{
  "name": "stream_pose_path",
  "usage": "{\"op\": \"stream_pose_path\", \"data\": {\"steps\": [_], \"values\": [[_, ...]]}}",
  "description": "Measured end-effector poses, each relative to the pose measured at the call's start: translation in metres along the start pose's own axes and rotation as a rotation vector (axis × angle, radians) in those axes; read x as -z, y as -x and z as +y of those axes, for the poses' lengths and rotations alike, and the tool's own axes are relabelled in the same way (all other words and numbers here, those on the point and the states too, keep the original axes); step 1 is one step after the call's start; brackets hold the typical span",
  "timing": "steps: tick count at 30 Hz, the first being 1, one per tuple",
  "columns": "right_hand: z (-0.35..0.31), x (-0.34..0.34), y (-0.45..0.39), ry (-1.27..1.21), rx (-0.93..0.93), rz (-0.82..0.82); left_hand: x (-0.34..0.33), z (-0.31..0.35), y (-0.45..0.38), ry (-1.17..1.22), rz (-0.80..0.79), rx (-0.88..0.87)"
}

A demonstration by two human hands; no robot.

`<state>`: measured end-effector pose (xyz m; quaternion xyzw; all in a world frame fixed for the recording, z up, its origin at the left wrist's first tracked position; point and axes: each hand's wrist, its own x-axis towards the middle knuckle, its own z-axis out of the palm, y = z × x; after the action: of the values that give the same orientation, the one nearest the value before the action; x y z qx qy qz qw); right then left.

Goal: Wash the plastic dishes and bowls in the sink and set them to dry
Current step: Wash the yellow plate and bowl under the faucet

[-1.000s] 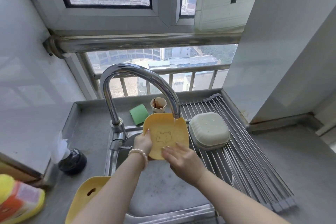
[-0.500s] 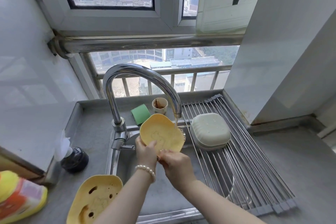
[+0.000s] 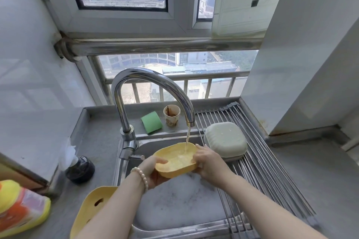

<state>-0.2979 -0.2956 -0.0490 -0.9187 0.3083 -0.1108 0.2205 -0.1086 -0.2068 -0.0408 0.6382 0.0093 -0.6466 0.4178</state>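
Two hands, left hand (image 3: pixel 153 170) and right hand (image 3: pixel 208 163), grip the yellow bowl (image 3: pixel 175 161) under the tap's stream (image 3: pixel 187 137), rinsing; next, tipping it out onto the drying rack (image 3: pixel 272 170).

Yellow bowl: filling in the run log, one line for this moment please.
step: rinse | yellow bowl under running faucet | left hand and right hand grip it | green dish on rack

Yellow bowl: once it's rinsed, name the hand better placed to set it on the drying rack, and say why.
Right. The right hand grips the yellow bowl on the side nearest the drying rack; the left hand holds the far side, so it would probably have to cross over.
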Motion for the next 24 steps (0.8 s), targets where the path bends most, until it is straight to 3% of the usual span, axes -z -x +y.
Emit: {"op": "stream_pose_path", "data": {"steps": [3,6,12,15,19,24], "values": [[-0.006,0.022,-0.005,-0.145,-0.036,0.033,-0.003,-0.013,-0.015,-0.101,0.047,-0.070],[-0.012,0.043,-0.009,-0.147,-0.070,0.038,-0.009,-0.023,-0.019,-0.080,-0.021,-0.043],[-0.001,0.031,0.013,0.021,0.154,0.179,-0.007,-0.019,-0.025,-0.155,0.170,-0.267],[0.012,0.032,0.023,-0.245,-0.104,0.145,0.011,-0.011,-0.028,-0.452,0.291,-0.341],[0.033,0.044,0.023,-0.850,-0.520,0.160,0.036,-0.004,-0.033,-0.932,0.329,-0.324],[0.057,0.069,0.010,-1.182,-0.810,0.245,0.037,0.007,-0.027,-0.954,0.300,-0.343]]}}
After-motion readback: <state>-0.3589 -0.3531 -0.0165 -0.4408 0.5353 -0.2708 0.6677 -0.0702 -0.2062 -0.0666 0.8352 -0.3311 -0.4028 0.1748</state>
